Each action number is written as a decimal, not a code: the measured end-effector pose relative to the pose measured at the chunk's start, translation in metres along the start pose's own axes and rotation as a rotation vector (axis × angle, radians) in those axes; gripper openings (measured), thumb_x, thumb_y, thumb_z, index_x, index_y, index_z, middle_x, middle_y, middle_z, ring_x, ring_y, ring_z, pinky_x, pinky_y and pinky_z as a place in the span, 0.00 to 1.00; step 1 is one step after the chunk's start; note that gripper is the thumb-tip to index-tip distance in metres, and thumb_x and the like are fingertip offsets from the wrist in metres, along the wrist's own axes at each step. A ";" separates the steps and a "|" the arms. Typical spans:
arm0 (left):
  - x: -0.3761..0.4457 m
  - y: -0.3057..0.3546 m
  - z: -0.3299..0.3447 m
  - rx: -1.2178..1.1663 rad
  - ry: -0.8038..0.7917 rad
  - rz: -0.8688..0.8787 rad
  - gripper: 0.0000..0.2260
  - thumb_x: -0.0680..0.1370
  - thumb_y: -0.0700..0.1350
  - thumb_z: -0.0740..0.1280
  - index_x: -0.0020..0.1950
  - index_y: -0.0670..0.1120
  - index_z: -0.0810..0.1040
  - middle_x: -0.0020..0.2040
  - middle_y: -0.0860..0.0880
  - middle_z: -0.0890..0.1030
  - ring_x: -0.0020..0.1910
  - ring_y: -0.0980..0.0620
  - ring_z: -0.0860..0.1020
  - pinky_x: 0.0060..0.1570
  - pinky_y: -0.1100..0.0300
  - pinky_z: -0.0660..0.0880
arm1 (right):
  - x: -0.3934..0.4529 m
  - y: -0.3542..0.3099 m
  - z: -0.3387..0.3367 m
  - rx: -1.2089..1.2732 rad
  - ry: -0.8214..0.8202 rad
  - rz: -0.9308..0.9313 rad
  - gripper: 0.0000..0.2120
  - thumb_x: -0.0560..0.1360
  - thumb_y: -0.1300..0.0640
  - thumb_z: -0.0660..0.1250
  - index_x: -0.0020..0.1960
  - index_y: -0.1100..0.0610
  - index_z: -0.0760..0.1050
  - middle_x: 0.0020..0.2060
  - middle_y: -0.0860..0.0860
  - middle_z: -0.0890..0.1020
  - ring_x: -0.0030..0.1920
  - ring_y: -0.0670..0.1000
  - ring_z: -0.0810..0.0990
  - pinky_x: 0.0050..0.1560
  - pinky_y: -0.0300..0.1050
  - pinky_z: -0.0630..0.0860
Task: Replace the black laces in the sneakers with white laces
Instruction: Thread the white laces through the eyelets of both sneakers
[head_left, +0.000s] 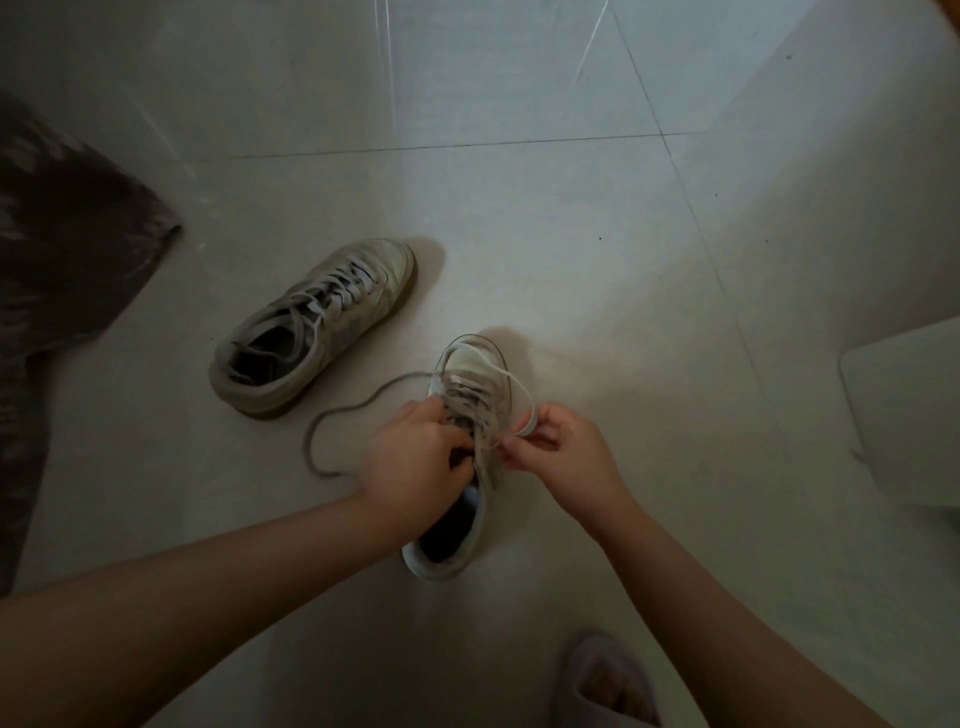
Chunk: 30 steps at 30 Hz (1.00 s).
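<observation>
Both grips meet over the near sneaker (470, 395): the left hand (415, 452) grips its lacing, and the right hand (563, 447) pinches the white lace (511, 382) just beside.

arms: both bare from forearm to wrist, no sleeves; left hand (415, 457): no ring, no watch, no glove; right hand (563, 457): likewise bare; foot: toes showing in a pale open-toed slipper (605, 680)
</observation>
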<state>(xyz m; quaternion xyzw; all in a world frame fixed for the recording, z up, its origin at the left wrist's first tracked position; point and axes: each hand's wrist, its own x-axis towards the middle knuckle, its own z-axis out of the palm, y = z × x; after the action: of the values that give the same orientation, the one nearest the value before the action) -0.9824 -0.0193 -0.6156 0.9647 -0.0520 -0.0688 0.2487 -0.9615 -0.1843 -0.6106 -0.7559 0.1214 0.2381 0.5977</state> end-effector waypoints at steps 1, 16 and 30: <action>0.000 0.000 0.001 -0.017 0.014 -0.023 0.05 0.65 0.49 0.77 0.40 0.52 0.85 0.38 0.50 0.76 0.39 0.47 0.77 0.32 0.63 0.65 | 0.001 0.001 0.001 -0.035 0.018 -0.010 0.09 0.71 0.69 0.70 0.38 0.57 0.74 0.36 0.58 0.83 0.38 0.51 0.83 0.45 0.50 0.81; 0.031 0.018 0.012 -0.176 -0.066 -0.184 0.07 0.73 0.50 0.68 0.44 0.50 0.84 0.45 0.47 0.76 0.49 0.47 0.74 0.42 0.61 0.65 | 0.007 0.011 0.009 -0.103 0.278 -0.079 0.04 0.70 0.62 0.73 0.40 0.57 0.79 0.34 0.51 0.83 0.38 0.48 0.82 0.41 0.43 0.79; 0.067 0.012 0.001 -0.318 -0.170 -0.187 0.04 0.76 0.39 0.64 0.47 0.40 0.76 0.53 0.44 0.69 0.52 0.47 0.71 0.48 0.65 0.62 | 0.023 0.008 0.004 -0.489 0.221 -0.294 0.08 0.71 0.56 0.70 0.49 0.57 0.78 0.44 0.51 0.79 0.45 0.50 0.79 0.46 0.53 0.78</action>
<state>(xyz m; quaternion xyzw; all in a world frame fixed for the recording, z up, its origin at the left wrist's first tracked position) -0.9175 -0.0388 -0.6178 0.9046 0.0285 -0.1803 0.3853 -0.9464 -0.1799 -0.6301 -0.9080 0.0141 0.0874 0.4095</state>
